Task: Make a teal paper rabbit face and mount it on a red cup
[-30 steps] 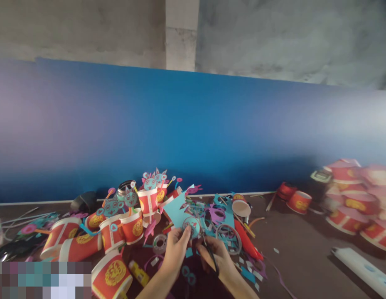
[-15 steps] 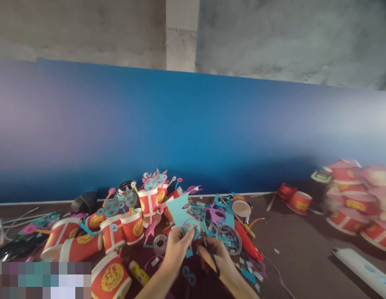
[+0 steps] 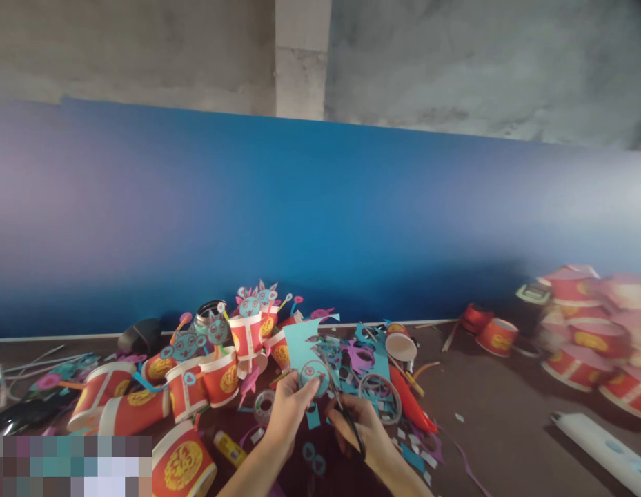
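My left hand point(image 3: 286, 413) pinches a light blue paper sheet point(image 3: 301, 345) that carries a round printed face point(image 3: 314, 376) near its lower edge. My right hand point(image 3: 362, 429) grips black-handled scissors point(image 3: 346, 411), whose blades point up into the paper beside the round face. Both hands are low in the middle of the view, above a dark table point(image 3: 506, 428) strewn with paper scraps. Just left of my hands stand red paper cups point(image 3: 219, 376) topped with blue cat-face cutouts.
More red cups lie tipped at the left point(image 3: 100, 393) and are stacked at the far right point(image 3: 584, 324). A tape roll point(image 3: 265, 404), a glue stick point(image 3: 230, 449), a white tube point(image 3: 604, 445) and coloured offcuts litter the table. A blue wall panel point(image 3: 320, 221) runs behind.
The blue sheet has turned in my left hand, its pointed top swinging from upper right toward level. The scissors stay at the round face. My hands have barely shifted.
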`<act>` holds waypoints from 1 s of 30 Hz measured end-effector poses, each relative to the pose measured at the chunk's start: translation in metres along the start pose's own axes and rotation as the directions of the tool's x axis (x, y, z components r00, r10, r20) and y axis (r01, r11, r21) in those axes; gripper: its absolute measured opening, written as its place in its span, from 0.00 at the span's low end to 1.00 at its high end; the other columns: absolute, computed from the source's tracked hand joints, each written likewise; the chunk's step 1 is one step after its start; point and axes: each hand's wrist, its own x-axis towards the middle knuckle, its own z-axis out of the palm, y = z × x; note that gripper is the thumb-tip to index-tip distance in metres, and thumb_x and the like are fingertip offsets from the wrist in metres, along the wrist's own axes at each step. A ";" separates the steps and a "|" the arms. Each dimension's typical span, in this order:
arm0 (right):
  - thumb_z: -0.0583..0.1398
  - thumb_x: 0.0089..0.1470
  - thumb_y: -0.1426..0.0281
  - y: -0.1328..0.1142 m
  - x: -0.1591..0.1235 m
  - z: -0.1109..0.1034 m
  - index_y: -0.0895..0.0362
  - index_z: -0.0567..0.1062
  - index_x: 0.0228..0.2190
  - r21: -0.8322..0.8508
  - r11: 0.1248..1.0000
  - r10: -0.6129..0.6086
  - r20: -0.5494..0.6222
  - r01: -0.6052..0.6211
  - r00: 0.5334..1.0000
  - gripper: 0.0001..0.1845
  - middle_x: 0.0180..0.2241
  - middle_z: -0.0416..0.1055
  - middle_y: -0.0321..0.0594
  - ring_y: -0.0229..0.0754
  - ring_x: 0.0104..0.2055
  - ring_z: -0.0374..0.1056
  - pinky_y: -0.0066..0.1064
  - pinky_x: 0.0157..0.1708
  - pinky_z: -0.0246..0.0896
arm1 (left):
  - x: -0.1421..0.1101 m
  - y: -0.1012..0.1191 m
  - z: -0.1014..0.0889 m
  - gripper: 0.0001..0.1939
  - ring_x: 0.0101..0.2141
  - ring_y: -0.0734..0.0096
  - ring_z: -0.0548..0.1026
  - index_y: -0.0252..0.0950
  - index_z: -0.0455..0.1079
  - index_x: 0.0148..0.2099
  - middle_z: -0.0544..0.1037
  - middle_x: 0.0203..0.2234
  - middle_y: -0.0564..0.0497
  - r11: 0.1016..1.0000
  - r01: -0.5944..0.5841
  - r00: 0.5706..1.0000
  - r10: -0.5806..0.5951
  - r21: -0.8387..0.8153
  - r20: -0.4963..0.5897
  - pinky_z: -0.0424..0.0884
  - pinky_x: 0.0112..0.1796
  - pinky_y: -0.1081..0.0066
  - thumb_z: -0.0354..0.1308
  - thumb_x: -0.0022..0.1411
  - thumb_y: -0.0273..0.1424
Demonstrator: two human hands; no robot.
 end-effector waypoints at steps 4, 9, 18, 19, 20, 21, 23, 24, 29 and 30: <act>0.62 0.42 0.47 0.002 0.000 0.000 0.61 0.70 0.25 0.005 1.000 0.001 0.002 -0.001 1.000 0.27 0.09 0.61 0.30 0.30 0.09 0.53 0.21 0.10 0.46 | -0.002 0.000 0.001 0.21 0.17 0.81 0.50 0.35 0.62 0.21 0.56 0.11 0.62 0.999 -0.018 1.000 0.018 -0.028 -0.003 0.47 0.20 0.76 0.64 0.44 0.47; 0.62 0.42 0.47 0.007 0.000 0.002 0.61 0.70 0.27 0.046 0.999 0.007 -0.011 -0.006 1.000 0.27 0.10 0.64 0.31 0.30 0.10 0.55 0.21 0.10 0.46 | -0.006 0.001 0.004 0.19 0.19 0.79 0.56 0.33 0.68 0.25 0.63 0.15 0.58 0.997 -0.024 0.999 0.027 -0.076 0.046 0.53 0.23 0.76 0.63 0.47 0.45; 0.60 0.41 0.45 0.001 0.000 0.002 0.62 0.69 0.27 -0.001 1.000 0.018 0.000 -0.018 1.000 0.29 0.09 0.62 0.30 0.30 0.10 0.53 0.21 0.10 0.45 | -0.003 0.001 0.002 0.18 0.18 0.79 0.56 0.33 0.69 0.24 0.62 0.14 0.59 0.996 -0.015 0.998 0.020 -0.084 0.060 0.55 0.23 0.76 0.65 0.46 0.44; 0.60 0.41 0.45 0.000 0.000 0.002 0.61 0.69 0.27 -0.006 1.000 0.023 0.002 -0.023 1.000 0.30 0.09 0.61 0.30 0.30 0.09 0.53 0.21 0.10 0.45 | -0.003 0.001 0.001 0.18 0.18 0.79 0.56 0.33 0.69 0.23 0.61 0.13 0.60 0.997 -0.019 0.998 0.023 -0.079 0.060 0.55 0.23 0.76 0.65 0.46 0.44; 0.60 0.40 0.44 -0.001 0.000 0.002 0.61 0.69 0.26 -0.009 1.000 0.028 0.003 -0.028 1.000 0.30 0.09 0.61 0.30 0.30 0.09 0.53 0.21 0.10 0.44 | -0.003 0.002 0.001 0.17 0.18 0.79 0.55 0.34 0.68 0.23 0.59 0.13 0.61 0.997 -0.024 0.998 0.029 -0.075 0.060 0.55 0.23 0.76 0.65 0.46 0.44; 0.60 0.40 0.44 -0.002 0.000 0.002 0.61 0.69 0.26 -0.012 0.999 0.031 0.002 -0.031 1.000 0.30 0.08 0.61 0.30 0.30 0.09 0.53 0.21 0.10 0.44 | -0.003 0.002 0.000 0.17 0.18 0.79 0.54 0.34 0.67 0.23 0.58 0.12 0.61 0.997 -0.033 0.998 0.037 -0.070 0.060 0.54 0.23 0.76 0.65 0.46 0.43; 0.60 0.40 0.44 -0.003 0.000 0.002 0.61 0.69 0.26 -0.019 0.999 0.033 -0.001 -0.033 0.999 0.30 0.08 0.61 0.30 0.30 0.09 0.52 0.21 0.10 0.44 | -0.003 0.002 -0.001 0.18 0.17 0.80 0.53 0.35 0.66 0.22 0.56 0.12 0.62 0.998 -0.049 0.997 0.052 -0.050 0.059 0.53 0.22 0.76 0.64 0.47 0.44; 0.60 0.40 0.44 -0.003 0.000 0.002 0.61 0.69 0.26 -0.019 0.999 0.034 0.000 -0.034 0.999 0.30 0.08 0.61 0.29 0.30 0.09 0.52 0.21 0.10 0.44 | -0.003 0.001 -0.001 0.19 0.17 0.80 0.53 0.35 0.65 0.22 0.56 0.12 0.62 0.998 -0.054 0.997 0.056 -0.038 0.059 0.52 0.21 0.77 0.63 0.47 0.45; 0.61 0.40 0.45 -0.002 0.000 0.001 0.61 0.69 0.27 0.000 0.999 0.049 0.013 -0.049 0.999 0.29 0.08 0.61 0.29 0.30 0.09 0.53 0.21 0.10 0.45 | 0.001 -0.005 -0.003 0.21 0.16 0.79 0.56 0.35 0.65 0.26 0.60 0.14 0.60 0.999 -0.049 0.998 0.048 0.019 0.049 0.53 0.19 0.77 0.58 0.51 0.49; 0.61 0.41 0.45 -0.001 0.000 0.000 0.61 0.69 0.27 0.004 0.999 0.050 0.016 -0.050 0.999 0.29 0.08 0.61 0.29 0.30 0.09 0.53 0.21 0.10 0.46 | 0.002 -0.006 -0.003 0.21 0.16 0.79 0.56 0.35 0.64 0.26 0.60 0.14 0.60 0.998 -0.053 0.998 0.052 0.036 0.045 0.53 0.19 0.76 0.57 0.52 0.50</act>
